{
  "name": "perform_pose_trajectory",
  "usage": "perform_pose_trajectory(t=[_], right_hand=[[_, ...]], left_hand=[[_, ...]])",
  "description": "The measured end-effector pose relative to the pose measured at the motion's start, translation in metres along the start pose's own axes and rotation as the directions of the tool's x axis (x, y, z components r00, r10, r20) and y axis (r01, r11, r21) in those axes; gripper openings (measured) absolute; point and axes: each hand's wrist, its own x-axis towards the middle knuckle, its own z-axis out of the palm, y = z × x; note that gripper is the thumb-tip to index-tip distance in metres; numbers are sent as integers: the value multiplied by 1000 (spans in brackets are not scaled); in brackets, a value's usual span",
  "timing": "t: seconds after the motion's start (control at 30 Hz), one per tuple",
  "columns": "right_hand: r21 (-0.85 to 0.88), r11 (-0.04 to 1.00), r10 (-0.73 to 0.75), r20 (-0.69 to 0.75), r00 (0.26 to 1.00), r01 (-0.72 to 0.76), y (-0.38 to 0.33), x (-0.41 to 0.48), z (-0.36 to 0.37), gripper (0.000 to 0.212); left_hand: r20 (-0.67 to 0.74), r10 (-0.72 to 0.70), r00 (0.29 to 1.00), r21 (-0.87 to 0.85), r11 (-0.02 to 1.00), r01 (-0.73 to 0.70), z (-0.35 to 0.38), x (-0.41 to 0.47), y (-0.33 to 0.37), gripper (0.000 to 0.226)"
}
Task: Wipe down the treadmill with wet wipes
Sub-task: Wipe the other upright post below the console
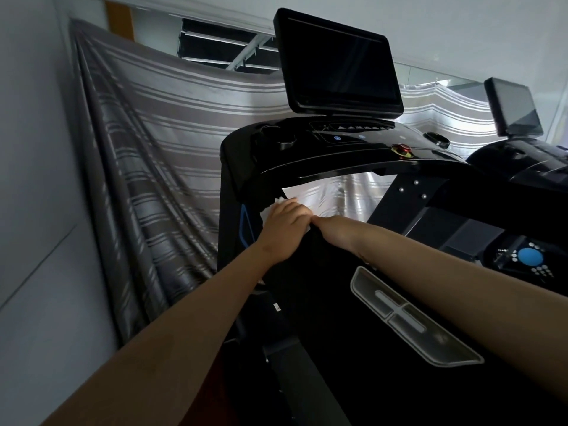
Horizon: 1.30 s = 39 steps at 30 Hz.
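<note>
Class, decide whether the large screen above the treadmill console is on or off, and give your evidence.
Off, as far as shown: the screen is uniformly black, showing only faint reflections, no picture or text.

Gym rm, two treadmills (pixel 322 155) w/ screens (pixel 338 63), mirror wall (pixel 430 75)

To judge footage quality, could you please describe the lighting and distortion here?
Head view: dim and backlit through the curtain, so the treadmill reads nearly black; edges bow with wide-angle distortion; the left hand and wet wipe look slightly soft.
</note>
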Motion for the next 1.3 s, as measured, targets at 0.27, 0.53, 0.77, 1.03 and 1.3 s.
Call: perform_pose_trajectory(t=[0.27, 0.53, 0.77, 1.03, 1.3], right_hand=[[-346, 934, -120, -71, 990, 88, 0, 2, 4, 41], [-516, 840, -210, -18, 978, 170, -1, 15, 2, 39], [-427, 895, -169, -67, 983, 125, -6, 8, 3, 38], [-154, 986, -78, -82, 994, 64, -4, 3, 3, 41], [438, 899, -109, 181, 977, 19, 11, 0, 0, 36]], left_hand=[[-9, -133, 991, -54, 990, 133, -11, 10, -7, 44], [-53, -214, 975, -106, 973, 207, -12, 6, -1, 40], [-8, -265, 964, -140, 955, 261, 1, 0, 13, 42], [-62, -129, 990, -129, 984, 120, 3, -3, 0, 61], [-142, -167, 976, -136, 980, 148, 8, 8, -24, 41]])
